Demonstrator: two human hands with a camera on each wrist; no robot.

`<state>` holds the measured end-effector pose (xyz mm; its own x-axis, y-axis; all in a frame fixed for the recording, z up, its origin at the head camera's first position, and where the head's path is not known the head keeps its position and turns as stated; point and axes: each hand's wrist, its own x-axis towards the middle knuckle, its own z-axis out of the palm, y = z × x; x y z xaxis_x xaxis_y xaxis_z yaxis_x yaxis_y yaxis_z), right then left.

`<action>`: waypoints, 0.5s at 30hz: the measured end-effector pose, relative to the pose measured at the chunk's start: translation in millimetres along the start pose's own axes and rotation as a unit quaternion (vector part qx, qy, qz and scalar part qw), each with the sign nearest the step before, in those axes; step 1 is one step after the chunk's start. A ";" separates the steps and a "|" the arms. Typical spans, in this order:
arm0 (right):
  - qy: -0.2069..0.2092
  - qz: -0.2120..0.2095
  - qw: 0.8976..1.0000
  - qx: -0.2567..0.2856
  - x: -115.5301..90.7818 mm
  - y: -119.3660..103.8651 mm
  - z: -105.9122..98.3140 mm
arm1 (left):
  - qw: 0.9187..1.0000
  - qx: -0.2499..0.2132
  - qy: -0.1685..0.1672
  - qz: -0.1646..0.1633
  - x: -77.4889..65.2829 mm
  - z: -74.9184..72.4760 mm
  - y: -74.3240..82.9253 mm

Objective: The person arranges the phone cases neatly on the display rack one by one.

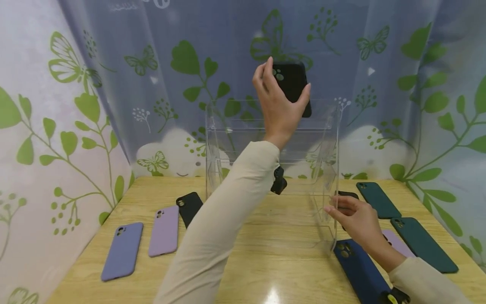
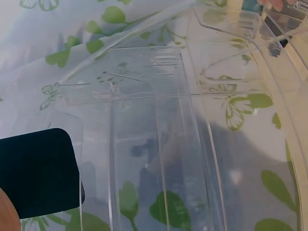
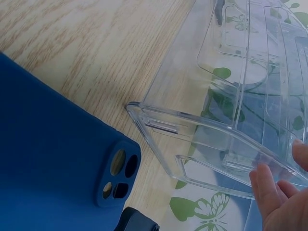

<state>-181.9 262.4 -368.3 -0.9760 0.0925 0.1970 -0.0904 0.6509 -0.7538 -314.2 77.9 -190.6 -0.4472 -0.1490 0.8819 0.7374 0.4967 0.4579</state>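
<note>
Over the top tier of a clear acrylic stand (image 1: 271, 245), my left hand (image 1: 279, 99) holds a black phone case (image 1: 294, 82) by its edges, thumb on the right and fingers on the left. Its camera cutouts are at the upper left. The left wrist view shows the lower part of that case (image 2: 41, 173) beside the stand's clear tiers (image 2: 139, 96). My right hand (image 1: 357, 217) grips the right side panel's front edge. In the right wrist view, thumb and fingers of the right hand (image 3: 284, 197) lie on either side of that panel edge (image 3: 216, 122).
Left of the stand lie a blue-violet case (image 1: 122, 252), a lilac case (image 1: 164, 232) and a black case (image 1: 190, 207). On the right are dark green cases (image 1: 423, 242), a navy case (image 1: 360, 270), a lilac case (image 1: 396, 242) and a black case (image 1: 347, 194). Patterned curtains (image 1: 228, 55) hang behind.
</note>
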 end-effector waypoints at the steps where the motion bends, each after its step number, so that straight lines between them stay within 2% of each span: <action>1: 0.001 -0.001 1.000 -0.001 -0.4 0.1 0.1 | 1.000 0.001 0.002 0.003 -0.7 1.3 -0.7; 15: 0.005 -0.003 1.000 -0.001 -0.9 1.3 0.5 | 0.999 0.036 0.008 0.005 -13.8 11.4 -6.0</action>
<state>-181.2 262.8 -369.8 -0.9735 0.0966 0.2072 -0.0953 0.6523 -0.7520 -318.2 86.7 -206.9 -0.4324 -0.1569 0.8879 0.7034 0.5574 0.4410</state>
